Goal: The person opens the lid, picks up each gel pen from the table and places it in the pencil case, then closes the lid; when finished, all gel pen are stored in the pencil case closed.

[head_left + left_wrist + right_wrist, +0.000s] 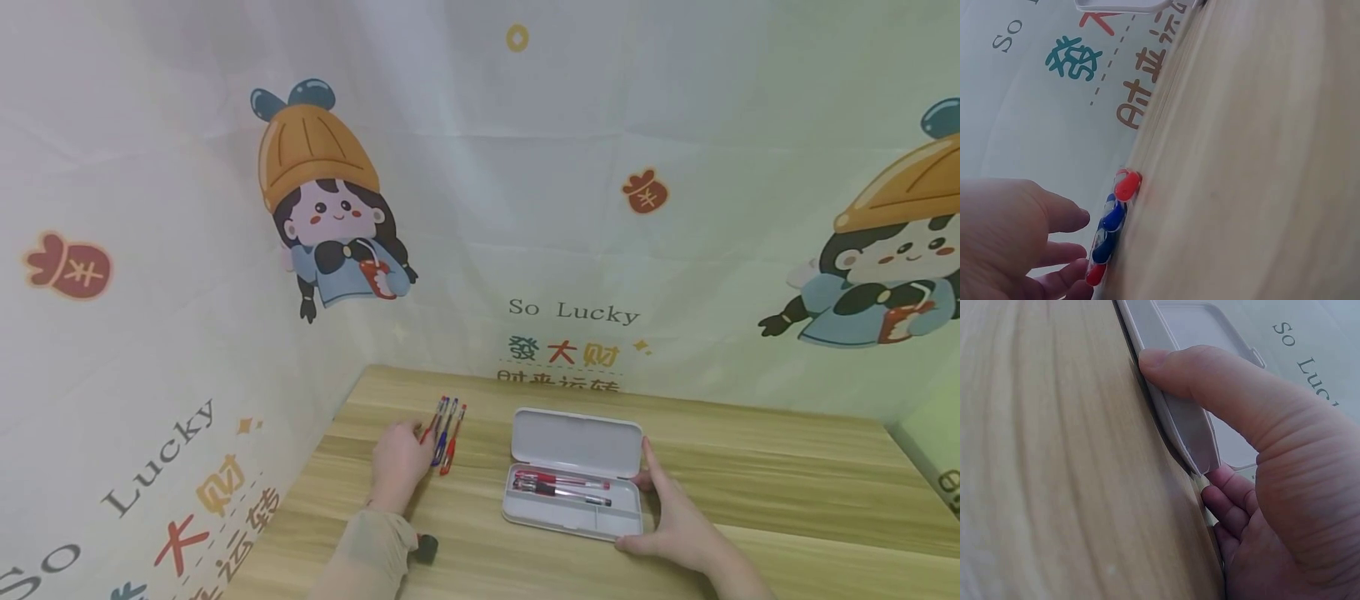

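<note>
An open grey pencil case [555,527] lies on the table, holding a red pen [558,481] and a dark pen [588,498] in its long compartment. My right hand [678,517] grips its right end; the right wrist view shows the thumb of that hand [1291,456] over the edge of the case [1188,425] and the fingers curled at its far side. My left hand [402,462] is beside several red and blue pens [448,457] left of the case. In the left wrist view, its relaxed fingers [1063,253] are close to the pens [1113,219]; contact is unclear.
The wood-patterned table [750,467] extends right of the case. A printed cloth [465,208] hangs behind it and along the left side. A small black object [426,548] shows beside my left sleeve [367,554].
</note>
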`<state>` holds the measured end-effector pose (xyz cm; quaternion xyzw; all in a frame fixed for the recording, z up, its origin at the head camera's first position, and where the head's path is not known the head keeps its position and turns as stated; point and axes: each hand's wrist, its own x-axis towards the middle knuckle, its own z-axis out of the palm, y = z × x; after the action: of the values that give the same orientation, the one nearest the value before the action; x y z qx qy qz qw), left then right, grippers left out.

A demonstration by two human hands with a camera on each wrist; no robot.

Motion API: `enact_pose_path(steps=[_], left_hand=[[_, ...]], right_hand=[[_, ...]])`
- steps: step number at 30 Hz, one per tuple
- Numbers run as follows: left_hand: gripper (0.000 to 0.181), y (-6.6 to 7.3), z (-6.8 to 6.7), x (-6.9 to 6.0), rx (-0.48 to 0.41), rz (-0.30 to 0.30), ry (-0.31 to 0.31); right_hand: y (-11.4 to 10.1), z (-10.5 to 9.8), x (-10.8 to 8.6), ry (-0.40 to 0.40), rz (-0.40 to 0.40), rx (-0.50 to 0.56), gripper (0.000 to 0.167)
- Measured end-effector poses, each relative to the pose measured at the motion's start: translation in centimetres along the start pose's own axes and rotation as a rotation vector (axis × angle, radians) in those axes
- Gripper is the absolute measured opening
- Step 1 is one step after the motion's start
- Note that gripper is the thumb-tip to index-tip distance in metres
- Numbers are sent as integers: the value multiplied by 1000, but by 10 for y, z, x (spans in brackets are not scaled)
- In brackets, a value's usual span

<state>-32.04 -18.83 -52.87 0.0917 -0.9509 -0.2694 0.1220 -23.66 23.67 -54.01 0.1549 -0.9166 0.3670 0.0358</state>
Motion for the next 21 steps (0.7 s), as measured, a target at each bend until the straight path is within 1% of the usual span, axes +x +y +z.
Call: enact_pose_path(steps=[9, 17, 21], left_hand=[[43, -5, -1, 1, 47, -36, -45], [38, -5, 1, 2, 103, -49, -56], [36, -3, 0, 2, 94, -56, -62]], right_hand=[[4, 1, 0, 16, -28, 20, 157], [2, 1, 1, 16, -28, 15, 158], [2, 1, 1, 17, -30, 30, 158]])
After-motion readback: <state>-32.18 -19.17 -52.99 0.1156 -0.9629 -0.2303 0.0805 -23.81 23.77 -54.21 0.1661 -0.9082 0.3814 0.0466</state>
